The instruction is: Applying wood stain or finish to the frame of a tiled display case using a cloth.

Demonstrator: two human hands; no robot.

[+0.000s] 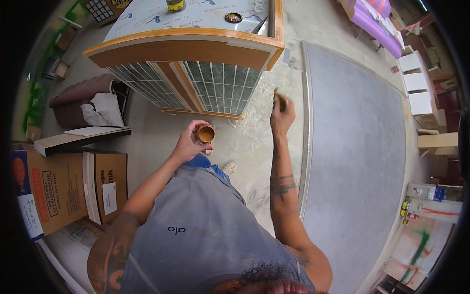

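My left hand (192,142) is wrapped round a small round cup (206,133) with brown liquid in it, held in front of my body. Out to the right, my right hand (282,115) pinches a small brownish thing (277,92), too blurred to name. Ahead of both hands stands a wooden cabinet (181,46) with orange-brown edges and two grid-patterned glass panels (220,85). Neither hand touches it. A printed film covers its top, where a small can (176,5) and a round dark lid (233,18) with brown residue lie.
Cardboard boxes (68,183) and a long board (81,139) are on my left, by a maroon curved piece (81,103). A large grey panel (355,142) stretches along my right. Purple-covered stuff (377,29) stands far right, near white panels (416,83).
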